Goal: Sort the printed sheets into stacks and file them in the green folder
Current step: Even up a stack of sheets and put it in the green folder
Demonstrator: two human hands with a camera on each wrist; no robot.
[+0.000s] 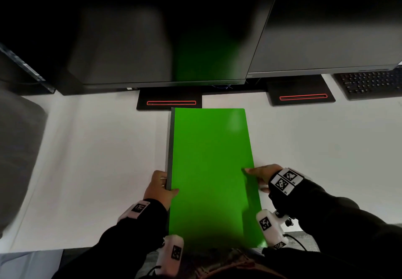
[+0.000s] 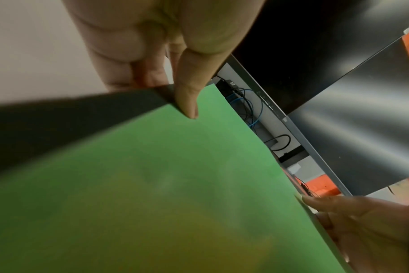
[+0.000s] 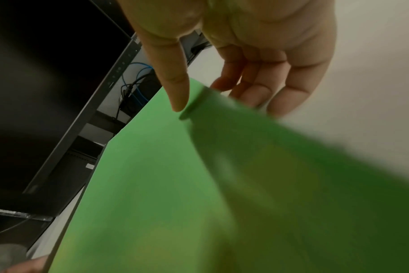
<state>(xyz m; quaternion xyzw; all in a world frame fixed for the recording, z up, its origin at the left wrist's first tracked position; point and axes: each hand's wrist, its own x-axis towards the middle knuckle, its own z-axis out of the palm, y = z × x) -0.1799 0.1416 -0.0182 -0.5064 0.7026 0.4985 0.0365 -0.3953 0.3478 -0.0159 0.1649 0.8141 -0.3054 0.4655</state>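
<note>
The closed green folder (image 1: pixel 208 170) was held over the white bench (image 1: pixel 87 159), its near end past the bench edge: dark spine pinched by the left hand (image 1: pixel 159 188), open edge by the right hand (image 1: pixel 262 175). Any sheets inside were hidden.

An office workstation is showing here. Two large dark flat monitors (image 1: pixel 152 31) are standing side by side at the back of a broad white desk (image 1: pixel 87 159), each sitting on a black rectangular base with a red-outlined slot (image 1: pixel 171 102). A black computer keyboard (image 1: pixel 369 83) is lying at the far right, and blue and black cables (image 2: pixel 247 107) are trailing behind the screens.
</note>
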